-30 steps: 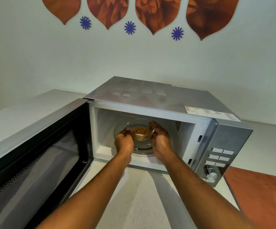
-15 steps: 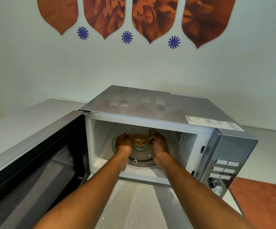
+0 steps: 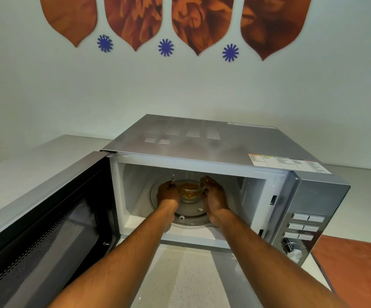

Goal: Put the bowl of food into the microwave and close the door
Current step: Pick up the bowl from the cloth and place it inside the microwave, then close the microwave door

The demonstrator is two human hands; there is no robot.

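Observation:
A small clear glass bowl of orange-brown food (image 3: pixel 189 192) is inside the silver microwave (image 3: pixel 202 138), over the round glass turntable (image 3: pixel 193 215). My left hand (image 3: pixel 166 193) grips the bowl's left side and my right hand (image 3: pixel 213 196) cups its right side. Both forearms reach in through the opening. I cannot tell whether the bowl rests on the turntable or hangs just above it. The microwave door (image 3: pixel 47 218) stands wide open, swung out to the left.
The control panel with buttons and a knob (image 3: pixel 302 227) is on the microwave's right front. The microwave stands on a pale countertop (image 3: pixel 186 278) against a white wall. An orange-red mat (image 3: pixel 357 263) lies at the right.
Both hands have carried the bowl from the front of the opening deeper into the cavity, over the middle of the turntable. The camera has come closer and tilted up slightly.

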